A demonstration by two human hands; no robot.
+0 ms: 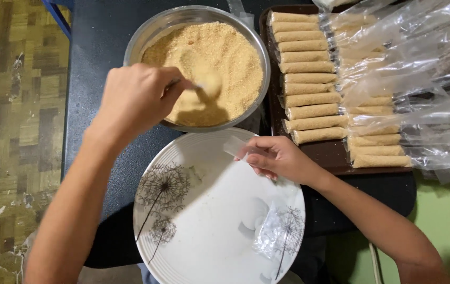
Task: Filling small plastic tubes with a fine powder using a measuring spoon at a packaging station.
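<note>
Left hand (pixel 135 100) dips a spoon (pixel 196 85) into the crumb bowl (pixel 146 34); right hand (pixel 277 158) pinches a clear wrapper (pixel 235 146).

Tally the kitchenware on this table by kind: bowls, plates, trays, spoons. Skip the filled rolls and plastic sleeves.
Metal bowl: 1
White plate: 1
Brown tray: 1
Spoon, held by left hand: 1
Total: 4

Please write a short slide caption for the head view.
Left hand spoons crumbs from steel bowl; right hand holds clear wrapper over plate.
</note>
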